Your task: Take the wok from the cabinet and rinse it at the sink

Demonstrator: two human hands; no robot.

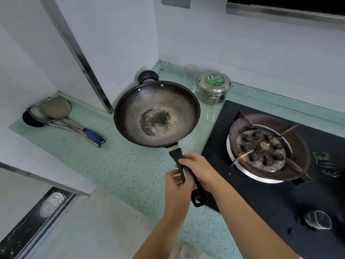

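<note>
Your wok (156, 114) is over the green counter (130, 174), in the corner, bowl up and level. You can't tell whether it is resting on the counter or held just above it.

Edges:
- The far rim and its small loop grip (148, 76) are close to the wall corner (89, 71).
- A glass (190, 77) and a steel lunch box (214, 88) are just beside the right rear rim. The lunch box's wire bail lies along the wok's right side.
- The black stove (261, 212) starts right of the handle, and its burner (261, 148) is near your right wrist.
- Ladles (56, 111) lie well apart on the left.
- Open counter lies left of the handle and towards you.

Hands: both forearms come in from the bottom right and meet on the long handle (176, 156), which points back at you.
- Your right hand (199, 169) is over the top, knuckles up, with the fingers wrapped round the handle's middle.
- Your left hand (177, 186) is on the handle's left side, just behind the right. The fingers are curled in and the thumb is against the handle. How far they wrap underneath is hidden.

The bowl is forward of both hands, and only the handle is in your fingers. The handle's neck shows ahead of your right hand, and its end loop sticks out behind it.
</note>
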